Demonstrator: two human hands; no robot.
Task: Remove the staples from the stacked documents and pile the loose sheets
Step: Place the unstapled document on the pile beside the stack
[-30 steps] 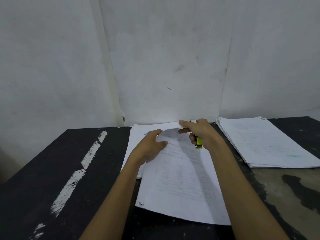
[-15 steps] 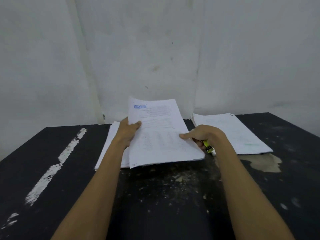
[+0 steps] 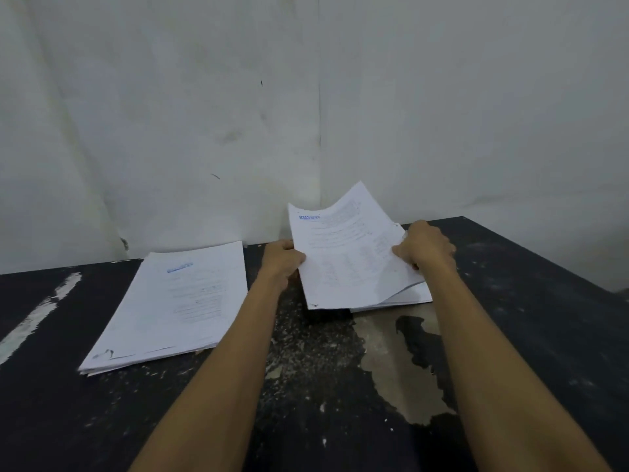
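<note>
A few white printed sheets (image 3: 343, 260) with a blue header are held tilted above the right-hand pile of paper (image 3: 413, 298). My left hand (image 3: 282, 260) grips their left edge. My right hand (image 3: 425, 248) grips their right edge; the yellow-green staple remover seen in it earlier is hidden now. A second stack of documents (image 3: 177, 304) lies flat on the left part of the black table (image 3: 531, 301), apart from both hands.
The table stands in a corner of white walls (image 3: 320, 114). Its black top is worn, with a bare patch (image 3: 388, 356) near the middle and a white streak (image 3: 34, 318) at the left. Its right edge runs at the far right.
Both hands have carried the sheets from over the left stack rightward, to above the right pile. The view has shifted right too.
</note>
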